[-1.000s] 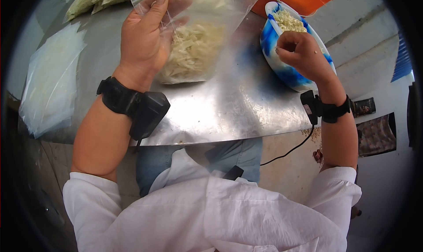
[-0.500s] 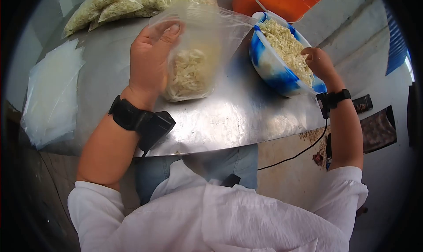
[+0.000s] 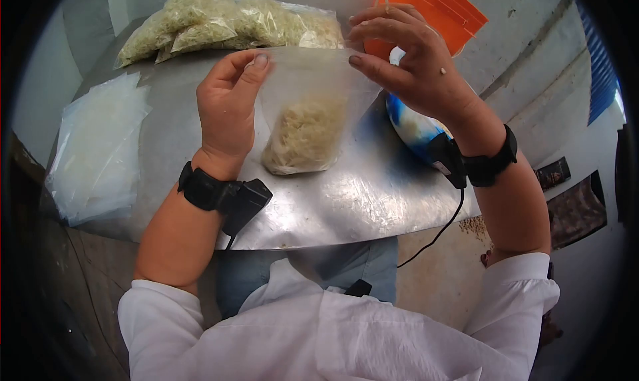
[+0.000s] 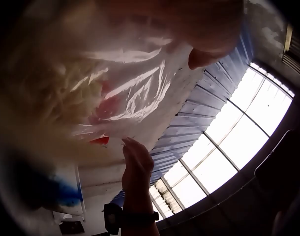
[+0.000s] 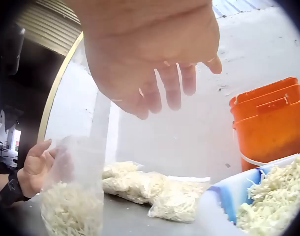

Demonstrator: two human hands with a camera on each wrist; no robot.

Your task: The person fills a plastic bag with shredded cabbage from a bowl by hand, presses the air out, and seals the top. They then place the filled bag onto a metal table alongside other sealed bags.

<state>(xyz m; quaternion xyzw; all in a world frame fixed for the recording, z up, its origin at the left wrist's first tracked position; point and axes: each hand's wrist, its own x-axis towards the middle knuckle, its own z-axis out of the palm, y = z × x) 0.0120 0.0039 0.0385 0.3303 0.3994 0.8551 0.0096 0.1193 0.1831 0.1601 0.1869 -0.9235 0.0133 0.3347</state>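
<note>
My left hand (image 3: 229, 101) pinches the top edge of a clear plastic bag (image 3: 299, 78) between thumb and fingers. Pale shredded vegetable (image 3: 306, 135) fills the lower part of this bag, which hangs over the metal table. My right hand (image 3: 419, 68) is raised at the bag's upper right corner, thumb apart from the fingers. In the right wrist view its fingers (image 5: 172, 88) are stretched out and hold nothing. Below the right hand, partly hidden by it, is a blue and white basin (image 5: 219, 201) heaped with the same shreds (image 5: 275, 196).
Several filled bags (image 3: 233, 21) lie along the back of the metal table (image 3: 319, 214). A stack of flat plastic bags (image 3: 100, 148) lies at the left. An orange bucket (image 3: 439, 11) stands behind the basin.
My right hand has come from the basin, leftward and up to the bag's top corner, its fingers spreading. The left hand keeps its pinch on the bag, now lower in the head view.
</note>
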